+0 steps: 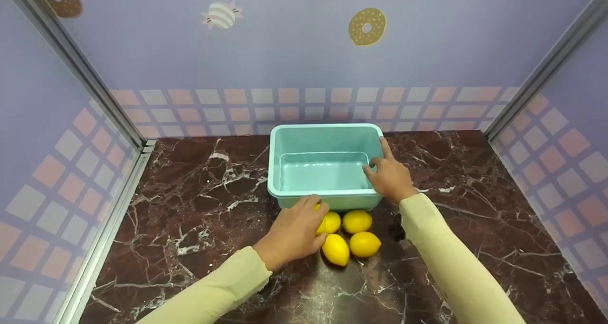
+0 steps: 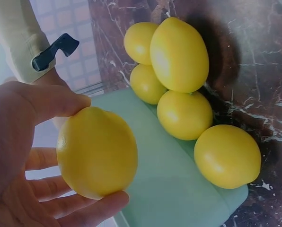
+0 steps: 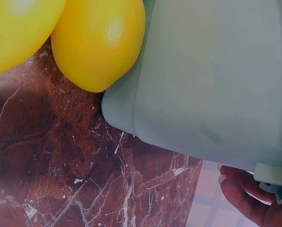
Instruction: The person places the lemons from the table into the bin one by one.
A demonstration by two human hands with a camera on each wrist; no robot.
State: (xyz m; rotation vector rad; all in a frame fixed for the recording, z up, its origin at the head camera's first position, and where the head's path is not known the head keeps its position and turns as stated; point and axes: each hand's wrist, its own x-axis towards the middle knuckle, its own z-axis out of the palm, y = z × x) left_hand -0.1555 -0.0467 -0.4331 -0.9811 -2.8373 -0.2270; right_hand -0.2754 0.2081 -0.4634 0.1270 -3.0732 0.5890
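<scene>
My left hand grips a lemon between thumb and fingers, just in front of a light teal plastic bin. Several more lemons lie on the table before the bin, among them one at the front, one to its right and one near the bin wall. On the bin's right side, my right hand holds the rim, with fingertips showing under it in the right wrist view. No lemon shows inside the bin in the head view.
The bin stands on a dark red marbled table, near the back wall. Side panels with metal frame posts bound the table at left and right. A black strap piece sits on the right sleeve.
</scene>
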